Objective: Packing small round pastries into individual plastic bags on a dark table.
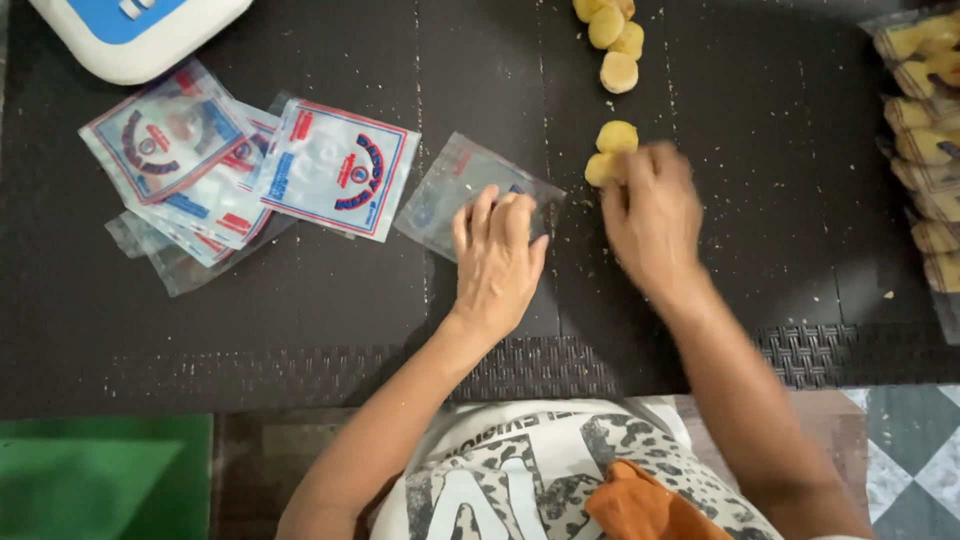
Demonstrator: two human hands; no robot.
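Hands at a pouch and cookies on a black mat

The left hand [497, 262] lies flat, fingers spread, on a clear pouch [455, 190] near the mat [300, 320] middle; the right hand [652, 215] curls its fingers on one of two yellow cookies [617, 137] just beside it. Four more cookies [615, 40] lie toward the far edge. A fan of about four printed pouches [335, 168] sits left, under a white-and-blue scale [140, 35] at the far left corner. Filled packs [925, 130] line the right edge
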